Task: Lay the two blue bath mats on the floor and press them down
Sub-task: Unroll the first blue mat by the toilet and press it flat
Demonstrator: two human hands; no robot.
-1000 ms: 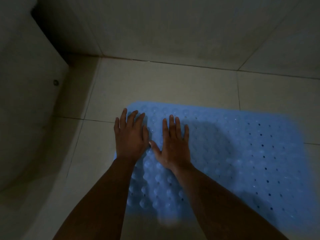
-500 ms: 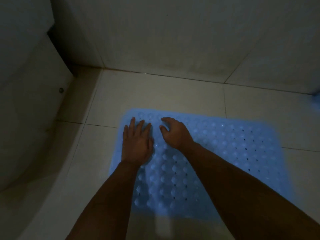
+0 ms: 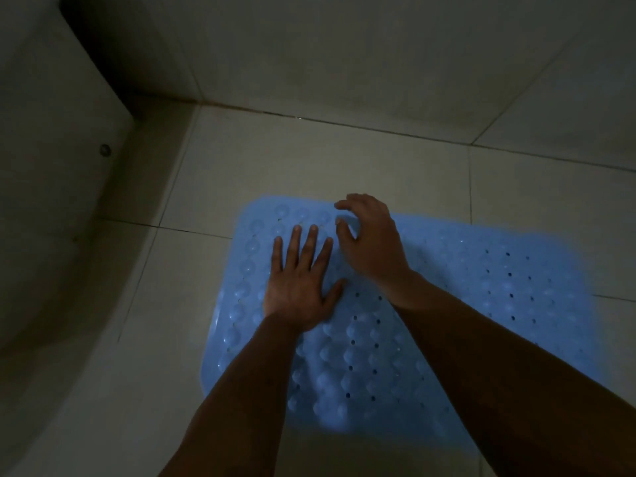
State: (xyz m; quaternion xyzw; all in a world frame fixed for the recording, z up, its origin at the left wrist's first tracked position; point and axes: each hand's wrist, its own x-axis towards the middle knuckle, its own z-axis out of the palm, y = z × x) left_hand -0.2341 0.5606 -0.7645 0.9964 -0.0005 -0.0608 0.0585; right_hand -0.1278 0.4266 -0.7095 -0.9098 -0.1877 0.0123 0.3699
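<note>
Lying flat beneath the left hand (image 3: pixel 297 287), whose straight fingers press it, blue bath mat (image 3: pixel 447 304): soft, floppy, likely grippy; right hand (image 3: pixel 370 242) loosely curled, holding nothing.

1. The floor (image 3: pixel 309 166) is made of big pale tiles with thin dark lines between them.
2. The room is dim, so the tiles look grey.
3. One blue bath mat (image 3: pixel 447 304) lies flat on the floor, in the middle and off to the right.
4. The mat is bumpy and has many little holes.
5. Its far left corner is round and sits just past a tile line.
6. On the left, a pale curved thing (image 3: pixel 51 218) stands on the floor.
7. At the far side, the floor meets a tiled wall (image 3: pixel 344 46).
</note>
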